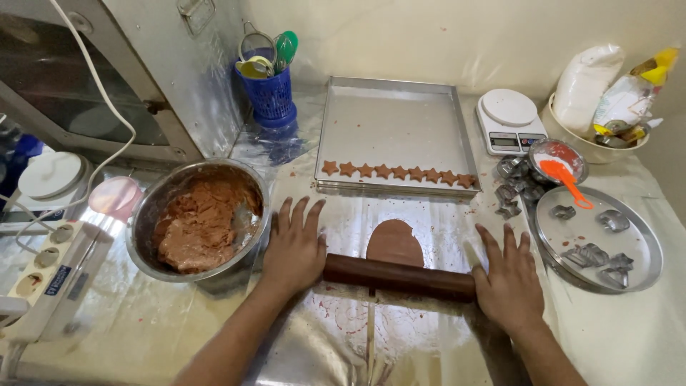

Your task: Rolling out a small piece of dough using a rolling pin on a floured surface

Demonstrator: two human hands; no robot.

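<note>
A dark wooden rolling pin (398,276) lies across a flattened oval of brown dough (394,241) on a plastic-covered counter. My left hand (294,246) rests flat, fingers spread, on the pin's left end. My right hand (509,275) presses flat on its right end. Behind the dough sits a rectangular metal baking tray (391,118) with a row of star-shaped brown cookies (398,172) along its near edge.
A steel bowl of brown dough (201,218) stands left of my hands. A round metal plate with cookie cutters (599,239), a small flour bowl with an orange spoon (559,164), a white scale (509,120) and a bag-filled bowl (600,139) are right. A blue utensil holder (271,93), oven and power strip (50,279) are left.
</note>
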